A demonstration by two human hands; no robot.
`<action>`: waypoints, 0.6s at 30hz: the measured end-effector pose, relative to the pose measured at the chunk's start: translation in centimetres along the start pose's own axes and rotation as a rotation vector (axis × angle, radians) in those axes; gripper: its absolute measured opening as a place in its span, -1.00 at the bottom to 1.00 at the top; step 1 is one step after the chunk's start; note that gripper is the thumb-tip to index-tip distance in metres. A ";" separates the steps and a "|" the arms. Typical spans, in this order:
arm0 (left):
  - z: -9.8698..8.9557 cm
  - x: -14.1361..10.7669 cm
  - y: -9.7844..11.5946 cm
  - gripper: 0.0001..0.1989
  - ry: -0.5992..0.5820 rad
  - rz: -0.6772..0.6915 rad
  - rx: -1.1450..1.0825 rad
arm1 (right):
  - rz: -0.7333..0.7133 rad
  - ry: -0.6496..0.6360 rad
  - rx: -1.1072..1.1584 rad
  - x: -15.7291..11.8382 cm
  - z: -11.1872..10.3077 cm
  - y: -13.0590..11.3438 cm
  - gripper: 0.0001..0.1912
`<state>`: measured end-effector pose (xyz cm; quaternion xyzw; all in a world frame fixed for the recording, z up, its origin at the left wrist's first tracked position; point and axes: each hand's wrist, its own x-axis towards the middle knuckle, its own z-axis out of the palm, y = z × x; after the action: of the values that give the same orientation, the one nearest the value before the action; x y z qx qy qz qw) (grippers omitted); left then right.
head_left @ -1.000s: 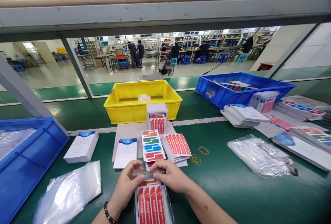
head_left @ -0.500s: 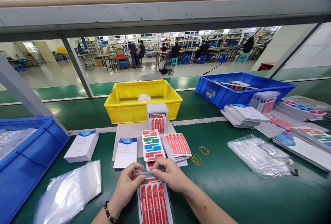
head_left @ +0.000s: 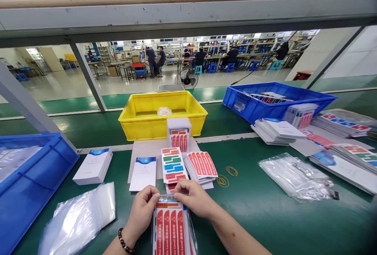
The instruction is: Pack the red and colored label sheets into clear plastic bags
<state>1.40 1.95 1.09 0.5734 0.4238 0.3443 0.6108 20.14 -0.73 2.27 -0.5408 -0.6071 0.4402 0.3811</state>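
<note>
The left hand [head_left: 143, 211] and the right hand [head_left: 193, 198] pinch the top of a clear bag [head_left: 174, 223] with their fingers. Red stickers [head_left: 173, 233] show inside. The bag is at the green counter [head_left: 253, 219], close to some bright sheets [head_left: 174, 164].

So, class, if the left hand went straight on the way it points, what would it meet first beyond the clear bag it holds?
Probably the multicoloured printed sheet, ahead and slightly right of the left hand, though one view leaves depth and height unclear.

Head cam, looks fwd & dn, close over bench [head_left: 282, 223].
</note>
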 end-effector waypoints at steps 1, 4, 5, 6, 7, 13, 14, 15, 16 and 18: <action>0.0 0.0 0.0 -0.61 -0.009 0.000 0.006 | 0.001 0.004 -0.003 0.0 0.1 0.0 -0.93; 0.0 0.0 0.0 -0.63 -0.051 -0.024 0.035 | 0.006 0.008 -0.005 0.0 0.2 -0.2 -0.92; 0.0 0.0 0.0 -0.64 -0.061 -0.033 0.049 | 0.009 0.005 -0.003 -0.1 0.3 -0.2 -0.93; 0.1 0.0 0.0 -0.64 -0.065 -0.040 0.063 | 0.011 -0.003 0.000 -0.1 0.4 -0.3 -0.93; 0.1 0.0 0.0 -0.64 -0.061 -0.040 0.079 | 0.009 -0.012 0.002 -0.1 0.5 -0.3 -0.93; 0.3 0.0 0.1 -0.68 -0.060 -0.031 0.103 | -0.052 -0.005 -0.034 -0.2 1.2 -0.2 -0.92; 0.4 0.0 0.1 -0.68 -0.079 -0.039 0.098 | -0.053 -0.006 -0.032 -0.2 1.3 -0.2 -0.92; 0.4 0.0 0.1 -0.69 -0.094 -0.041 0.095 | -0.052 -0.008 -0.029 -0.2 1.5 -0.2 -0.92; 0.5 0.0 0.0 -0.70 -0.106 -0.038 0.095 | -0.053 -0.012 -0.029 -0.2 1.6 -0.2 -0.92; 0.5 0.0 -0.1 -0.71 -0.111 -0.022 0.097 | -0.058 -0.016 -0.038 -0.2 1.9 -0.2 -0.93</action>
<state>1.88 1.73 0.98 0.6158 0.4118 0.2844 0.6085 18.32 -1.20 1.83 -0.5267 -0.6337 0.4216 0.3786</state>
